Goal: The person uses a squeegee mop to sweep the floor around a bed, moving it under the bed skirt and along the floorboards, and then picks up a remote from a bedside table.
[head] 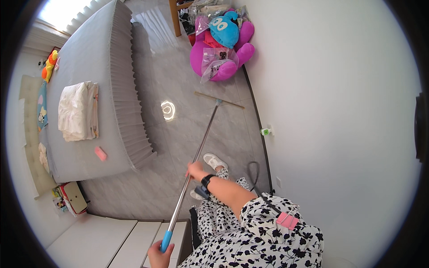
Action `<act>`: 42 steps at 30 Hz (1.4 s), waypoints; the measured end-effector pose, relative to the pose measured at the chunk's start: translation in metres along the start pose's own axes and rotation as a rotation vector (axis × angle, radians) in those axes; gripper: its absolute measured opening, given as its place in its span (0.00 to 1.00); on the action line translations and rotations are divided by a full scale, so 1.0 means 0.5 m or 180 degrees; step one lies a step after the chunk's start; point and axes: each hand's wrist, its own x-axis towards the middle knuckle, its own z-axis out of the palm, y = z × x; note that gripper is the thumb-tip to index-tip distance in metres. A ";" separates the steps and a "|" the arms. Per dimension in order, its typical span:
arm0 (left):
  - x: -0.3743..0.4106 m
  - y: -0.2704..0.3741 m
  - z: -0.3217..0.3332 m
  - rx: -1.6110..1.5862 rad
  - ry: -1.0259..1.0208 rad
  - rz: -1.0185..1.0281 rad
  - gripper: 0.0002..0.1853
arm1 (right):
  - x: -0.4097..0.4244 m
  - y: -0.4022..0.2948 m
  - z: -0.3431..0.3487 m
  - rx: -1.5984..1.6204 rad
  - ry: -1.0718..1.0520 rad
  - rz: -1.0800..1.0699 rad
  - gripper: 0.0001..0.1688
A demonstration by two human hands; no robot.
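A long floor squeegee with a metal pole [208, 129] runs diagonally in front of me. Its thin, straight head [231, 103] rests on the grey tiled floor, between the bed and the wall. My right hand [196, 170], with a black band on the wrist, is wrapped around the middle of the pole. Down at the near end, my left hand [160, 255] grips the blue handle [166, 240]. White shoes [215, 161] stand on the tiles below the pole.
A bed [83, 67] with a grey ruffled skirt stands left, bearing folded bedding [78, 110]. Purple and blue plush toys [225, 31] and plastic bags lie beyond the squeegee head. A green-and-white plug-in device [265, 131] juts from the right wall. White cabinets [97, 239] stand lower left.
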 end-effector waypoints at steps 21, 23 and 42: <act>-0.001 -0.132 0.025 -0.0767 -0.0395 0.0169 0.14 | 0.002 0.051 0.029 -0.0575 -0.0087 0.0017 0.13; -0.008 -0.180 0.025 -0.0518 -0.0491 0.0270 0.16 | -0.011 0.108 0.035 -0.0326 0.0001 0.0039 0.13; 0.016 -0.348 0.061 -0.0127 -0.0042 0.0724 0.18 | -0.013 0.210 0.071 -0.0134 0.0480 -0.0609 0.14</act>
